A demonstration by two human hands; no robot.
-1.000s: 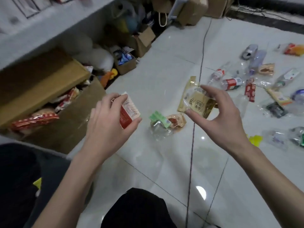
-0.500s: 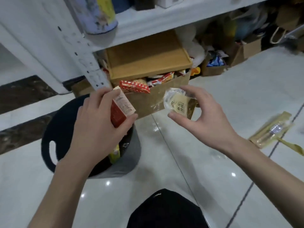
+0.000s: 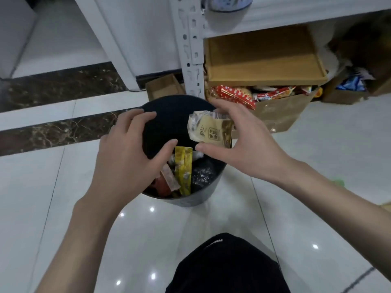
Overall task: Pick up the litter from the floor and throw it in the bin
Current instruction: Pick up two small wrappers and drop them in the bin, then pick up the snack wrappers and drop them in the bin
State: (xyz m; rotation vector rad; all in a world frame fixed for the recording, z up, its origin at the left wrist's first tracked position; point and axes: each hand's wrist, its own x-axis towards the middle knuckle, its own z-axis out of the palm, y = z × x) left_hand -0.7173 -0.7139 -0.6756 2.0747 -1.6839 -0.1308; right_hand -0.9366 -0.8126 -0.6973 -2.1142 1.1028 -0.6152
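Since the earlier frame, both hands are brought over the bin point(image 3: 190, 200), and the red carton point(image 3: 166, 182) is released from the left hand point(image 3: 127, 153) and lies inside the bin. The left hand is held palm down above the bin's left side, fingers spread and relaxed, gripping nothing. The wrapper point(image 3: 208, 132) is pinched by the right hand point(image 3: 243, 140), thumb at its lower edge and fingers at its upper edge, above the far right part of the bin. Its long axis runs roughly left to right across the view, dipping to the right, with the printed face turned up.

Contained in the round, dark bin are the red carton, a yellow packet point(image 3: 183, 172) standing on end, and crumpled clear plastic point(image 3: 201, 174). A cardboard box point(image 3: 283, 115) filled with snack packets point(image 3: 234, 96) is placed just behind the bin, under a white shelf point(image 3: 296, 20). The floor point(image 3: 63, 208) is glossy white tile crossed by dark marble strips point(image 3: 53, 134).
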